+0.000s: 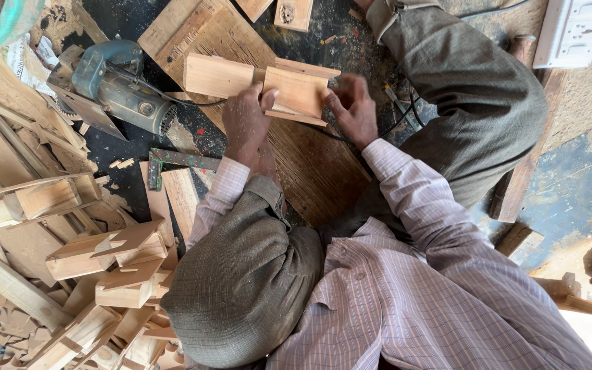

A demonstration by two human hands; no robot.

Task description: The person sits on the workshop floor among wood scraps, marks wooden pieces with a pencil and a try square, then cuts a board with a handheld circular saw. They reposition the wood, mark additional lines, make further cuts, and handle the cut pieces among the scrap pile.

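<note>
My left hand (244, 122) grips the joint where two pale wooden pieces meet, thumb pressed on top. One piece is a flat rectangular block (217, 75) that sticks out to the left. The other is a shorter grooved block (298, 92) with raised lips along its edges. My right hand (352, 109) holds the right edge of the grooved block with curled fingers. Both pieces sit just above a wide brown board (323, 175) on the floor. My bent knee (241, 288) in grey trousers fills the lower middle.
A blue-grey electric power tool (114, 82) lies to the left, its black cable running under the wood. A metal try square (173, 161) lies below it. Cut wooden blocks (77, 267) are piled at the lower left. A white socket strip (570, 31) sits at the top right.
</note>
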